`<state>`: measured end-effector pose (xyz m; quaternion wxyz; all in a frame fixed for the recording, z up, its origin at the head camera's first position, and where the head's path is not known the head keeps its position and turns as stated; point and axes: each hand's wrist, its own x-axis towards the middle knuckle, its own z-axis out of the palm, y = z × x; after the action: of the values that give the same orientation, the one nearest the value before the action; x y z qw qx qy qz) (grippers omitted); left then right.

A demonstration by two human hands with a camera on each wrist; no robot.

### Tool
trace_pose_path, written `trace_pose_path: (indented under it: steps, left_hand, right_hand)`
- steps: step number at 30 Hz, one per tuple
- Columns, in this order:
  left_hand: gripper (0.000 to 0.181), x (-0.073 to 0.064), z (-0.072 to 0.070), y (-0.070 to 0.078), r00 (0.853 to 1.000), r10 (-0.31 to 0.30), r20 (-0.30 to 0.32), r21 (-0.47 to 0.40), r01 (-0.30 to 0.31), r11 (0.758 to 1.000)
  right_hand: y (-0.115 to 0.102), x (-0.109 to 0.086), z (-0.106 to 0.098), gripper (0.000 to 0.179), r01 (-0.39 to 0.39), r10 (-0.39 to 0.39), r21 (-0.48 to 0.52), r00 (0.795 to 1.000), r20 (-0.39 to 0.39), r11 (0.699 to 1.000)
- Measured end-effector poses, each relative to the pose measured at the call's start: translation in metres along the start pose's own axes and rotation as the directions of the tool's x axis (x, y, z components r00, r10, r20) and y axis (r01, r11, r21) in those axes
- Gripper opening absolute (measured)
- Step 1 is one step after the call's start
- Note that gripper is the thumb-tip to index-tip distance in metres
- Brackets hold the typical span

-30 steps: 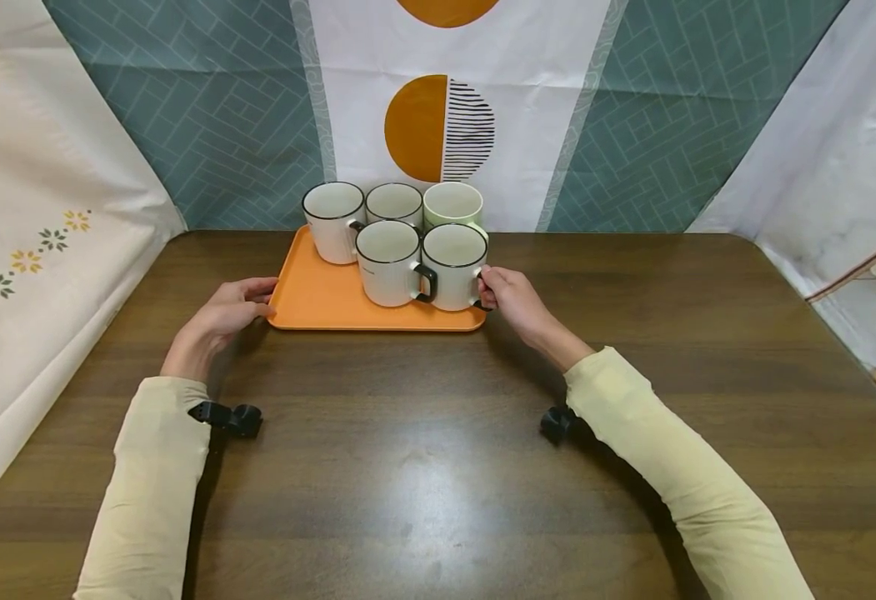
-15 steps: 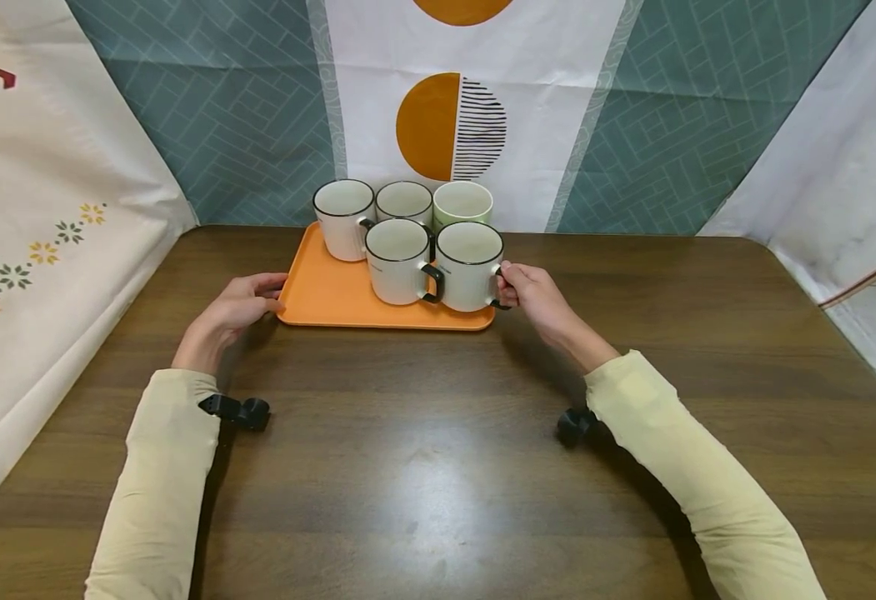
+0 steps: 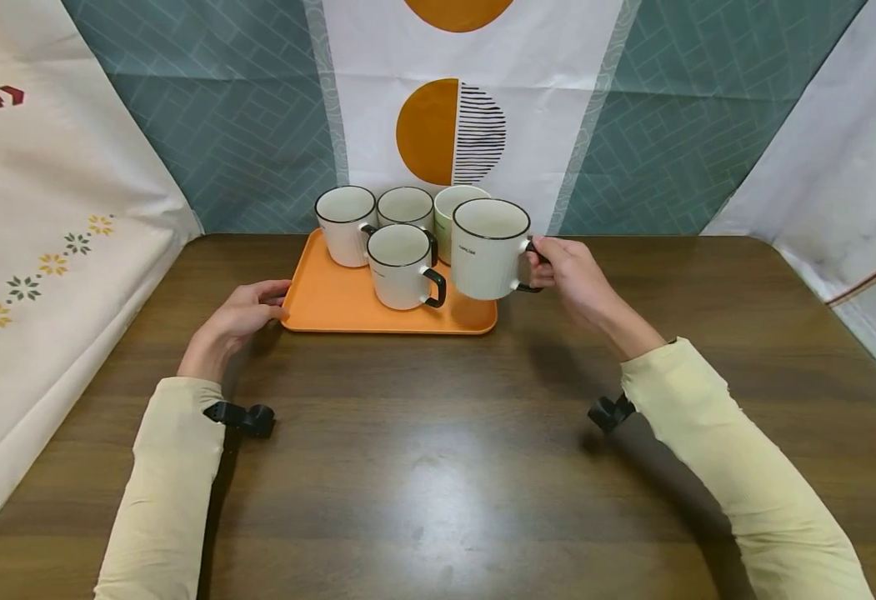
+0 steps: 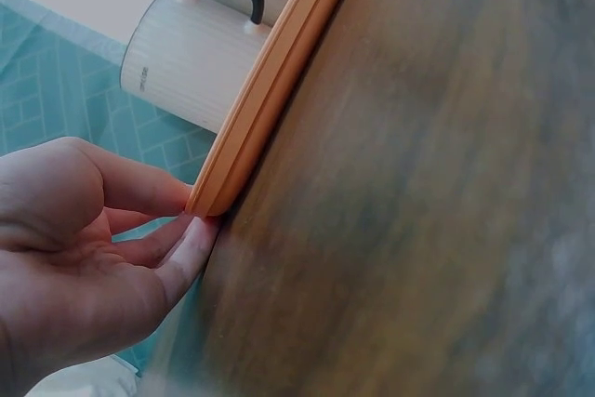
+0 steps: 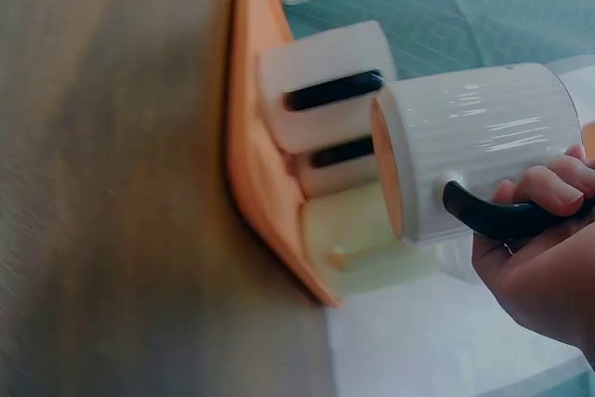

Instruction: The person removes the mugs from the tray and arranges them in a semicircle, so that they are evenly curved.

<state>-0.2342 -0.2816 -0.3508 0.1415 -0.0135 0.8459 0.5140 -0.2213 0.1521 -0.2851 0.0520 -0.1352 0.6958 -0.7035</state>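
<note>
Tabletop (image 3: 422,458): brown and flat, so things on it sit steady.
Tray (image 3: 325,293): orange, lying flat at the far side; its rim probably helps stop slips.
Four mugs (image 3: 396,282): upright on the tray, close together — maybe to save room.
Held mug (image 3: 486,267): upright in the air, above the tray's front right part.
Left hand (image 3: 238,317): fingers and thumb pinch the tray's left edge near the front corner, maybe to stop it sliding.
Right hand (image 3: 576,279): fingers curl round the black handle (image 5: 497,221), which points right — easy to reach.
</note>
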Motion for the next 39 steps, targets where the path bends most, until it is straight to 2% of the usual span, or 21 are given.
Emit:
trace_pose_path:
  steps: [7,11,21,28,33,39]
  left_hand:
    - [0.063,-0.001,-0.005,-0.002,1.0,-0.002,-0.002,0.012,0.002,1.0]
    - [0.062,-0.001,-0.006,-0.002,1.0,0.001,-0.008,0.011,-0.001,1.0]
    - [0.063,-0.002,-0.007,-0.003,1.0,-0.006,-0.004,0.01,0.006,1.0]
    - [0.062,0.0,-0.005,-0.003,1.0,-0.014,-0.003,0.018,0.014,1.0]
    - [0.062,0.0,-0.003,0.0,1.0,-0.014,0.006,0.012,0.014,1.0]
    - [0.062,0.0,-0.001,0.002,1.0,-0.016,0.006,0.007,0.016,1.0]
  right_hand:
    - [-0.013,0.004,-0.016,0.034,0.083,-0.084,0.018,0.996,0.035,0.996]
    - [-0.015,0.007,-0.027,0.034,0.116,-0.117,0.056,0.993,0.019,0.992]
    - [-0.01,0.028,-0.055,0.033,0.041,-0.034,0.08,0.996,-0.087,0.996]
    - [0.01,0.041,-0.074,0.031,-0.009,0.024,0.098,0.989,-0.148,0.995]
    - [0.026,0.047,-0.084,0.029,-0.005,0.032,0.142,0.981,-0.189,0.99]
    - [0.042,0.05,-0.095,0.031,-0.016,0.042,0.133,0.981,-0.192,0.991]
